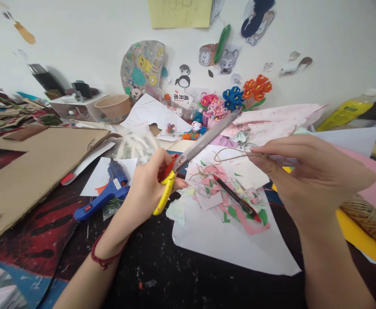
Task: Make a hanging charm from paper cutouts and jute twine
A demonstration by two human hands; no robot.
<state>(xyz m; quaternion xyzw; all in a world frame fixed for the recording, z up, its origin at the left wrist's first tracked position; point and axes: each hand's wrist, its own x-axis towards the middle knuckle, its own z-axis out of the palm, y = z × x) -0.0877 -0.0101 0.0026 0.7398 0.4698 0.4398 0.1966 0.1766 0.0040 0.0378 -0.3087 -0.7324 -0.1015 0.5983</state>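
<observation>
My left hand is closed around the yellow and red handles of a pair of scissors, whose blades point up and to the right and look closed. On the right, my right hand pinches a thin brown twine between thumb and fingertips; a loop of it sticks out to the left. The scissors' blades pass behind and above that loop, apart from it as far as I can see. Below lies a white sheet bearing pink and green paper scraps and a black and red pen.
A blue glue gun with a black cord lies left of my left hand. Cardboard covers the far left. A twine ball sits at the right edge. Pipe-cleaner flowers, a brown bowl and a yellow bottle stand along the wall.
</observation>
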